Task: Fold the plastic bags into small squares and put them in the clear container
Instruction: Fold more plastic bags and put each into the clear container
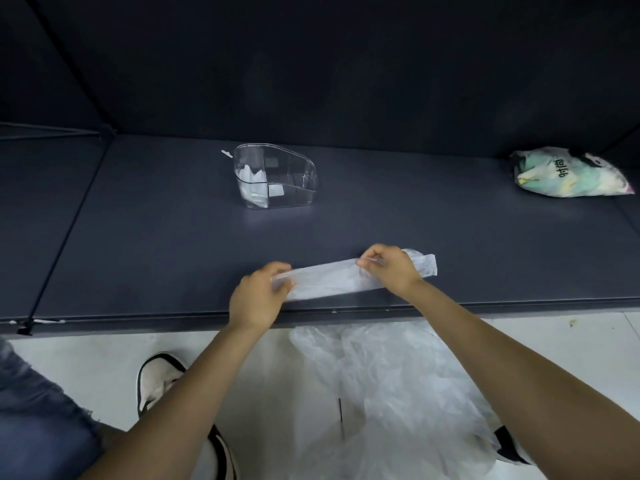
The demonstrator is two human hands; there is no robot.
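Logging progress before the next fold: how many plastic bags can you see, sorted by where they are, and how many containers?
Bag being folded, a long strip on the shelf, held at both ends: 1
Folded bags in the clear container: at least 1, count unclear
Loose clear bags on the floor: heap, count unclear
Printed stuffed bag: 1
Clear container: 1
Total: 5 at least

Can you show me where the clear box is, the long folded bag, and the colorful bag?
clear container (294, 197), head view, on its front wall.
folded bag (332, 280), head view, on the middle of the strip between the hands.
colorful bag (568, 174), head view, on its crumpled middle.
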